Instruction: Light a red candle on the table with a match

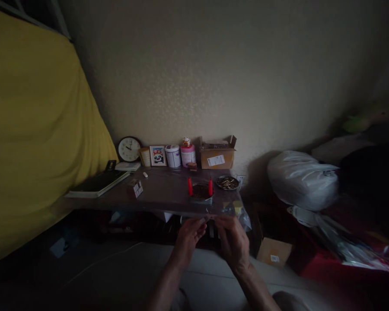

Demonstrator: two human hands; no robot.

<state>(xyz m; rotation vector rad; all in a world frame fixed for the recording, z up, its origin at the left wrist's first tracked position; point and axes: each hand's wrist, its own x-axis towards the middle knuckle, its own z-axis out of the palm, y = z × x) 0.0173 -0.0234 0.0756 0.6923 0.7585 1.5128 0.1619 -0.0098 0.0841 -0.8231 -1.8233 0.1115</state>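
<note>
My left hand (190,236) and my right hand (234,239) are raised close together just in front of the table's front edge. The fingers of both are pinched, and their tips nearly meet around something small and dim that I cannot make out. Just beyond them, a round metal tin (201,199) with dark contents sits on the table. A red candle (190,186) stands upright at its left side and another red candle (210,187) at its right. To the right of the tin lies a dark round dish (227,182) holding many thin matchstick-like pieces.
Along the wall stand a clock (129,149), a panda picture (158,156), a white canister (173,156), a pink canister (188,156) and an open cardboard box (218,158). A small box (136,188) and a large book (99,183) lie leftward. White bags (301,179) are piled right.
</note>
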